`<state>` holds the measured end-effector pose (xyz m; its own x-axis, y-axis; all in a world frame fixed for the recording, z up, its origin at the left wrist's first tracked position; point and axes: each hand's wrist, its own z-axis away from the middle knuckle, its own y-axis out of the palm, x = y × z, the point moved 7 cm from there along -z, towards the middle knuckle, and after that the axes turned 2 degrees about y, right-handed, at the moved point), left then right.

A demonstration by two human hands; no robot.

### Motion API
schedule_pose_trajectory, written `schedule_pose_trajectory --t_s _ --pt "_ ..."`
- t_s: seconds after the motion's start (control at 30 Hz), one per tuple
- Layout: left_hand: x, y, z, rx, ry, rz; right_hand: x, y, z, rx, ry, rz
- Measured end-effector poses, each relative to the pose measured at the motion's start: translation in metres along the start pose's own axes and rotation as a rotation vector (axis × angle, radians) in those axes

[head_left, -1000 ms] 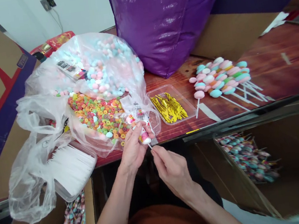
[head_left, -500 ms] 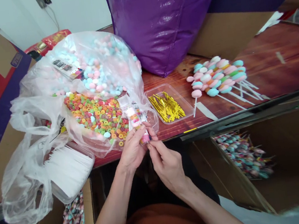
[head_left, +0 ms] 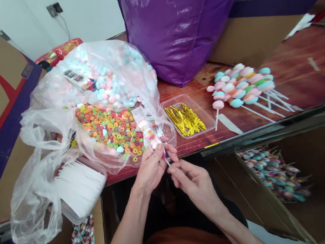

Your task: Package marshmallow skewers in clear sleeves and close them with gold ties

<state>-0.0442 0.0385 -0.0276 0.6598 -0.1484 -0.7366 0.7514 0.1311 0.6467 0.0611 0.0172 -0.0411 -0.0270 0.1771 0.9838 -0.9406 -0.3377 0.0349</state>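
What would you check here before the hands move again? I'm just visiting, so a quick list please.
1. Left hand holding the skewer: ok.
2. Right hand at the lower end of the stick: ok.
3. Wrapper closed around the stick: cannot tell, fingers hide it.
4. Gold ties kept in their tray: ok.
5. Other skewers lying apart from the hands: ok.
6. Tub free of the plastic bag: not ok, the bag overlaps its left side.
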Motion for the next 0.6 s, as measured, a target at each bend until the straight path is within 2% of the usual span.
schedule_pose_trajectory --t_s 0.13,0.37,0.47,0.6 --pt "0.002 0.003 0.003 -0.031 0.029 -0.095 0.008 0.003 -0.003 -0.043 -0.060 0.014" --pt "0.006 -0.002 0.008 -0.058 0.028 -0.177 0.007 0.013 -0.011 -0.019 0.004 -0.198" --pt "0.003 -0.003 0.010 -0.042 0.038 -0.219 0.008 0.018 -0.017 -0.008 0.057 -0.390" --pt "-0.004 -0.003 0.013 0.038 0.025 -0.057 0.009 0.034 -0.018 0.139 0.238 -0.776"
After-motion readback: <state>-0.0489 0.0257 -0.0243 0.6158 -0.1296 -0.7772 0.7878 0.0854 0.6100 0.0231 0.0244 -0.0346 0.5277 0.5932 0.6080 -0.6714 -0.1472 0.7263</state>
